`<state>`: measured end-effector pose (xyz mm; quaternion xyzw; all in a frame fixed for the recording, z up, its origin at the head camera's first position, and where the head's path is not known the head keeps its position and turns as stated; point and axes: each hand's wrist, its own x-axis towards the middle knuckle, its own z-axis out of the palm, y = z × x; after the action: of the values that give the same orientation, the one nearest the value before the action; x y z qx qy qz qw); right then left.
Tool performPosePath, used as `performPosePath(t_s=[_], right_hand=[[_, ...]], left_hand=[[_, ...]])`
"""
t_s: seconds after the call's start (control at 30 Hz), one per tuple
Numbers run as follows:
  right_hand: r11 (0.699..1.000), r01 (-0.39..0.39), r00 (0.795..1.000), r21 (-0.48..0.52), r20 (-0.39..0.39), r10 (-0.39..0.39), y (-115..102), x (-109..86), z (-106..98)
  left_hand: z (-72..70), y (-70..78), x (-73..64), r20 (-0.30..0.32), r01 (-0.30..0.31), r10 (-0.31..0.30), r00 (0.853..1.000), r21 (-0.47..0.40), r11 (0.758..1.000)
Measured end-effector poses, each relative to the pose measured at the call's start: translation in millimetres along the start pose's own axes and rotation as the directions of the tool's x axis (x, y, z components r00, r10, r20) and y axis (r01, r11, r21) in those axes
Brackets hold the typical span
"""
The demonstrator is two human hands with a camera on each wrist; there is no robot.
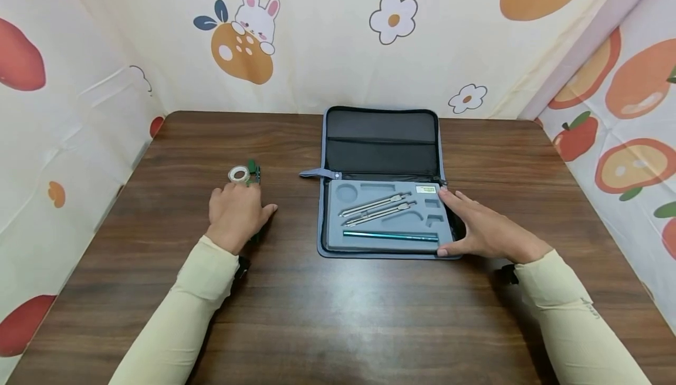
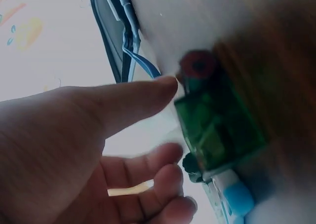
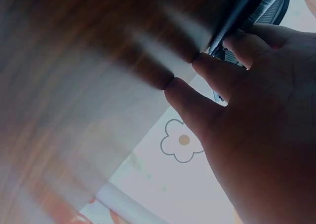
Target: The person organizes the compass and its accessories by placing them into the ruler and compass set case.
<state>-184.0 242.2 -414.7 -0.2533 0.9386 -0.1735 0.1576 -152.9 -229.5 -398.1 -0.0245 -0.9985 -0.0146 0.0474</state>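
My left hand (image 1: 237, 215) reaches over a group of small items left of the case, its thumb stretched out and fingers bent. In the left wrist view, a clear green box (image 2: 217, 128) lies just beyond the thumb and fingertips. A white ring (image 1: 232, 175) and a green piece (image 1: 252, 165) show past the knuckles. My right hand (image 1: 488, 232) spreads at the right side of a grey tray (image 1: 335, 238), thumb by the front corner and index finger by the back one. The tray sits in an open zip case (image 1: 320, 215) and carries silver drawing compasses (image 1: 377, 215) and a teal rod (image 1: 391, 236).
The case's dark lid (image 1: 382, 127) stands open toward the back wall, and a blue strap (image 1: 317, 172) sticks out left. A blue-and-white piece (image 2: 237, 194) lies beyond the green box. Patterned cloth (image 1: 327, 39) borders the wooden table (image 1: 338, 320).
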Motion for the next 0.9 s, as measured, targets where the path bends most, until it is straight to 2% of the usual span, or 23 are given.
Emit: performPosePath(t_s=[0.17, 0.4, 0.67, 0.77, 0.9], right_hand=[[1.0, -0.003, 1.0, 0.001, -0.001, 0.003, 0.7, -0.1, 0.8], [1.0, 0.005, 1.0, -0.002, -0.005, -0.005, 1.8, 0.0, 1.2], [1.0, 0.004, 1.0, 0.006, -0.006, -0.004, 2.8, -0.1, 1.7], [1.0, 0.002, 1.0, 0.006, -0.006, -0.002, 2.9, 0.1, 1.6], [1.0, 0.002, 1.0, 0.006, -0.003, -0.002, 2.6, 0.4, 1.1]], left_hand=[[-0.7, -4.3, -2.6, -0.003, 0.044, -0.044, 0.999, -0.003, 0.999], [-0.9, -8.4, -2.6, 0.039, 0.033, -0.032, 0.999, -0.018, 0.999], [-1.4, -9.6, -0.5, 0.073, 0.064, -0.059, 0.996, -0.064, 0.996], [-1.4, -9.3, 0.1, 0.063, 0.07, -0.065, 0.996, -0.077, 0.995], [-1.5, -7.0, -0.3, 0.0, 0.036, -0.036, 0.999, -0.082, 0.996]])
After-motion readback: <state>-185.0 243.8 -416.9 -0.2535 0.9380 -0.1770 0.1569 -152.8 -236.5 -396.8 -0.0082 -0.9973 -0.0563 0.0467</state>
